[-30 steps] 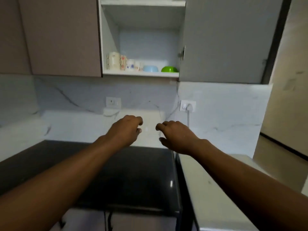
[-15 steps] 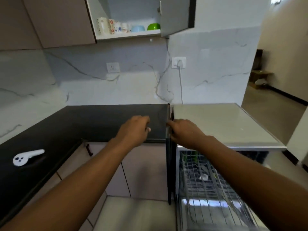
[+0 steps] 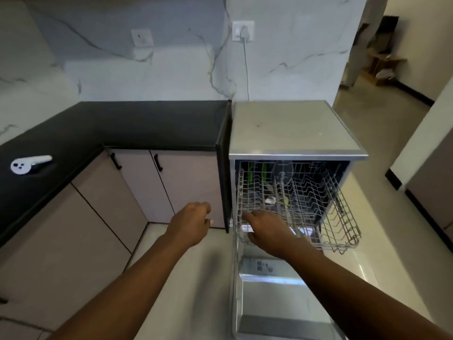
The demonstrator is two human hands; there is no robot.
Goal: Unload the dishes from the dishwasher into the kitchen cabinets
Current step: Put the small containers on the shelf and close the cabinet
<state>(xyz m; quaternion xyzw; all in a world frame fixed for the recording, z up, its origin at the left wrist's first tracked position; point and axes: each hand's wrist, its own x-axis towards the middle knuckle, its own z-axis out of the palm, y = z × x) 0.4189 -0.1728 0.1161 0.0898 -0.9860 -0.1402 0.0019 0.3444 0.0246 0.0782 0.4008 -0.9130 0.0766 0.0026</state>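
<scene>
View from my head, looking down at the open dishwasher (image 3: 296,128) set against the end of the black worktop (image 3: 137,123). Its door (image 3: 274,305) lies folded down flat below my right forearm, and the wire rack (image 3: 316,204) is drawn out over it. My right hand (image 3: 267,231) reaches palm down over the rack's front left corner; the fingers are spread and slightly bent, but I cannot tell whether the grip has hold of the wire or only rests just above it. My left hand (image 3: 191,224) hangs in the air to the left of the dishwasher, in front of the beige lower cabinets (image 3: 171,182), its grip loosely curled and holding nothing.

The dishes lie in the rack: green plates (image 3: 250,175) stand on edge in the rear left tines, a clear round piece (image 3: 284,171) stands just beside them to the right, and a small white item (image 3: 270,200) sits lower, near the rack's middle. Their exact shapes are blurred behind the wires.

On the worktop's left wing, well apart from both hands, lies a white handled object (image 3: 29,164). A white cable (image 3: 246,69) runs down the marble wall from a socket (image 3: 242,30) behind the dishwasher.
</scene>
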